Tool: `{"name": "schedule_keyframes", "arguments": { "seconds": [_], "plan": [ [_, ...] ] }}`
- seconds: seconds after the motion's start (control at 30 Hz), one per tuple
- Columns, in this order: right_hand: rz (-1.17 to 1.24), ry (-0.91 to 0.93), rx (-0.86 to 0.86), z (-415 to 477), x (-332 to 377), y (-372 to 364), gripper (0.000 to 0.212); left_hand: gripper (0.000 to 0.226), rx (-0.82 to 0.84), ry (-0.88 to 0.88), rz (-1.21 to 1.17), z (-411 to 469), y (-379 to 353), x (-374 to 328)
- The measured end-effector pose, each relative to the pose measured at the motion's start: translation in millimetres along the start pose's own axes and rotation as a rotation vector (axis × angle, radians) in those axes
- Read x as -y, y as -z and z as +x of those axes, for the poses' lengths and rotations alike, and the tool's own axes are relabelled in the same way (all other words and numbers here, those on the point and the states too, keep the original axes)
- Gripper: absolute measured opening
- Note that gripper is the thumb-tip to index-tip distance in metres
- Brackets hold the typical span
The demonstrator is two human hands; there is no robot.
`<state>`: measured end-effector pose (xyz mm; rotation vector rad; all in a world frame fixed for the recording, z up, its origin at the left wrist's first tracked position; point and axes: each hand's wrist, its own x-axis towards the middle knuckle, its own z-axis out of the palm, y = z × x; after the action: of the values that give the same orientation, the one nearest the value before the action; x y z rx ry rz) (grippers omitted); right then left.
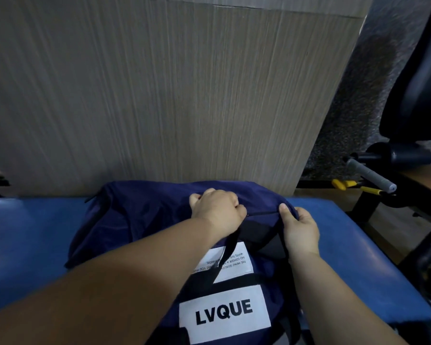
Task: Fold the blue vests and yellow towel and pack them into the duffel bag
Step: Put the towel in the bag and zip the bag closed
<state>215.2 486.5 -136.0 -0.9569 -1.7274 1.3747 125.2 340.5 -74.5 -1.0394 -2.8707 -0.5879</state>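
The left hand point(215, 207) is curled into a fist on top of the navy fabric duffel bag point(139, 220), pinching what looks like the zipper pull, though the pull itself is hidden. The right hand point(300, 230) pinches the bag's cloth at the end of the dark zipper line point(261, 214), thumb on top, holding it taut. The bag lies on a blue padded bench point(30, 235), its white "LVQUE" label point(224, 317) towards the person. No vests or towel show; presumably they are inside. To zip well, the right hand should keep the seam straight and tensioned while the left draws steadily, keeping the black strap point(230, 247) clear of the teeth.
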Motion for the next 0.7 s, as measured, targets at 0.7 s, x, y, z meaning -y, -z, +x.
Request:
{"name": "schedule_keyframes", "arguments": {
  "seconds": [0.7],
  "plan": [
    [-0.317, -0.098, 0.116, -6, 7, 22, 0.056, 0.037, -0.007, 0.022, 0.295, -61, 83, 105]
  ]
}}
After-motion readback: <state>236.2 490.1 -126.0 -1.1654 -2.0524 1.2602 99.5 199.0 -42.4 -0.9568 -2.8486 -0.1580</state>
